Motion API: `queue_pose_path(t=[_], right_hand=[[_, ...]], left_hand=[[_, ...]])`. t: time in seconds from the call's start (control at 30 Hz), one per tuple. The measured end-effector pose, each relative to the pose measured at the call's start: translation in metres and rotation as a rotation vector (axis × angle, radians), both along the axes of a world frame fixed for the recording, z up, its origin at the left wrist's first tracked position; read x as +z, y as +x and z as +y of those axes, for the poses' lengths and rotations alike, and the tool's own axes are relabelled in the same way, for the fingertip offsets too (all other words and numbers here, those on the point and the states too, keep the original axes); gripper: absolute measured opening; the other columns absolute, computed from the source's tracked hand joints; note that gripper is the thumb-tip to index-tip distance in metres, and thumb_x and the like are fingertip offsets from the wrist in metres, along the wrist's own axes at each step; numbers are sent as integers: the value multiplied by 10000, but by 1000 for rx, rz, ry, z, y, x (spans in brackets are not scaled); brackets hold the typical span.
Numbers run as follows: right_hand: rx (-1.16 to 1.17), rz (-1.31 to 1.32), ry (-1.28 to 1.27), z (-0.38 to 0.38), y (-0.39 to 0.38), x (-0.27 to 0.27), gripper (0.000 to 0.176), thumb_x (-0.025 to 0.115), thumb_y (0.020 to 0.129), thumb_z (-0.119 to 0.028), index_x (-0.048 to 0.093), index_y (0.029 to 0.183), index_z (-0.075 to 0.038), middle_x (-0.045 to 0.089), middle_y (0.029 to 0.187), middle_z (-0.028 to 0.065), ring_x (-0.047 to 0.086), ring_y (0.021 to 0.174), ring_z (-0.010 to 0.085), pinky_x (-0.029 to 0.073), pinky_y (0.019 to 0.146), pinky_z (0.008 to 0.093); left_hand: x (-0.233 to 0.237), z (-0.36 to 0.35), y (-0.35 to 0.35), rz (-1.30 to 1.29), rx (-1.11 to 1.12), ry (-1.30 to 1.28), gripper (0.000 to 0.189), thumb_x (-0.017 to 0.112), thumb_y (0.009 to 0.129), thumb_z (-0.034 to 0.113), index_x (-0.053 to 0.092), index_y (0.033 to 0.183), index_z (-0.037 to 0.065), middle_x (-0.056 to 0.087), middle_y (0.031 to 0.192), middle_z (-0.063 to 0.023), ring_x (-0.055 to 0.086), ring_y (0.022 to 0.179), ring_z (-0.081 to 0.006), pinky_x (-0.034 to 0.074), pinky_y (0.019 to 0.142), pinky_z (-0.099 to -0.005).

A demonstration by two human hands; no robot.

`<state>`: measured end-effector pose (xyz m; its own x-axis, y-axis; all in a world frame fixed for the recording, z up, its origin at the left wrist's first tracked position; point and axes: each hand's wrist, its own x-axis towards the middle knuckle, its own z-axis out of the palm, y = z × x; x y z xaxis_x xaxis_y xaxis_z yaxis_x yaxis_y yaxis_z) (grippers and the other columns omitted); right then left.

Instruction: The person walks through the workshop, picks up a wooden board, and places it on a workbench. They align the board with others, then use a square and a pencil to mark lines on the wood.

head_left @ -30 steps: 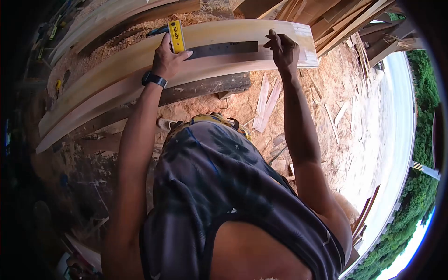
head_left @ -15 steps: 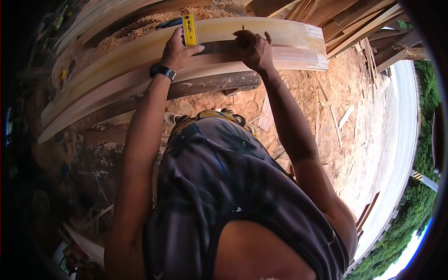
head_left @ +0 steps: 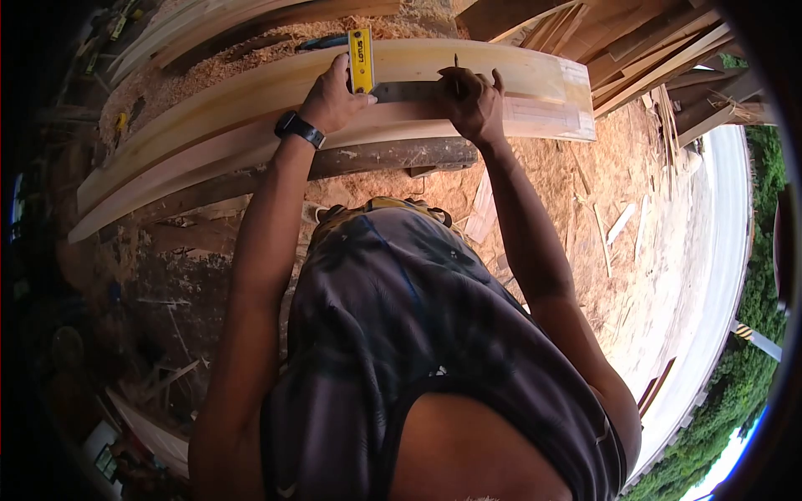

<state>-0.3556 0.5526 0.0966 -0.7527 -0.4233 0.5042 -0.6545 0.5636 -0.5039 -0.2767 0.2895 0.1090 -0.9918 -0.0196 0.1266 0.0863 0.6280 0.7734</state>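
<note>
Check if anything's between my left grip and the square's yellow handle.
Nothing visible is: your left grip is right against the yellow handle. Farther along, the dark blade disappears beneath your right grip, so I can't see what lies under there.

"LOTUS" on the yellow handle (head_left: 360, 62)

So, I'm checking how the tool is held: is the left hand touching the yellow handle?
Touching. The head view shows the left hand against the yellow handle: fingers along its left edge, thumb by its lower end.
</note>
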Motion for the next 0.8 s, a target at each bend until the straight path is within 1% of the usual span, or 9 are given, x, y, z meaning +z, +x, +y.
queue_pose_path(t=[0.2, 0.3, 0.43, 0.53, 0.63, 0.7, 0.73, 0.77, 0.8], right_hand=[[-23, 115, 73, 2, 11, 6, 188, 697, 862, -277, 718, 1034, -203, 737, 895, 14, 677, 920, 232, 283, 1111, 482], [6, 149, 16, 2, 9, 4, 194, 655, 864, -269, 710, 1038, -202, 728, 820, -31, 677, 873, 229, 292, 1093, 502], [6, 126, 53, 2, 7, 9, 167, 636, 880, -255, 712, 1015, -191, 734, 829, -33, 685, 853, 229, 312, 1074, 492], [6, 87, 58, 3, 5, 15, 158, 650, 880, -253, 716, 994, -166, 739, 837, -21, 694, 867, 223, 343, 1050, 458], [95, 85, -82, 4, 10, 30, 161, 686, 885, -261, 721, 980, -135, 741, 824, 12, 703, 818, 214, 392, 1001, 396], [64, -25, -122, 7, 21, 43, 212, 714, 905, -299, 720, 983, -102, 739, 803, 38, 712, 776, 187, 465, 900, 340], [63, -28, -120, 7, 26, 49, 212, 714, 905, -299, 720, 983, -102, 739, 803, 38, 712, 776, 187, 465, 900, 340], [91, -209, -227, 6, 31, 54, 232, 715, 915, -309, 716, 978, -86, 740, 798, 44, 713, 763, 169, 491, 847, 322], [119, -392, -334, 3, 36, 59, 254, 715, 925, -319, 712, 973, -70, 741, 792, 50, 713, 750, 151, 517, 794, 305]], left_hand=[[-9, 6, 11, -8, 76, 31, 530, 761, 840, 126, 424, 1231, 4, 715, 1030, -176, 725, 924, -261, 583, 779, -362], [-9, 9, 12, 39, 99, 2, 484, 760, 849, 129, 433, 1184, 7, 719, 1032, -177, 726, 927, -258, 581, 781, -361], [-5, 9, 13, 19, 93, 0, 480, 762, 849, 127, 440, 1185, 8, 721, 1026, -180, 728, 915, -257, 579, 771, -359], [-4, 9, 12, 6, 98, 3, 477, 760, 850, 124, 444, 1189, 11, 724, 1008, -176, 729, 906, -252, 576, 768, -361], [-3, 8, 12, 13, 96, -4, 479, 758, 852, 127, 445, 1196, 11, 727, 990, -170, 728, 901, -239, 573, 770, -361], [-7, 7, 13, 21, 93, -15, 479, 756, 852, 129, 445, 1198, 11, 729, 980, -167, 727, 900, -232, 571, 771, -358], [-11, 6, 11, 63, 66, -18, 508, 762, 851, 143, 424, 1202, 1, 719, 992, -202, 729, 874, -281, 579, 747, -386], [-14, 4, 10, 105, 39, -21, 538, 768, 849, 156, 402, 1207, -8, 710, 1004, -237, 731, 848, -331, 588, 723, -414], [-16, 3, 9, 100, 37, -20, 538, 768, 849, 156, 402, 1207, -8, 710, 1004, -237, 731, 848, -331, 588, 723, -414]])
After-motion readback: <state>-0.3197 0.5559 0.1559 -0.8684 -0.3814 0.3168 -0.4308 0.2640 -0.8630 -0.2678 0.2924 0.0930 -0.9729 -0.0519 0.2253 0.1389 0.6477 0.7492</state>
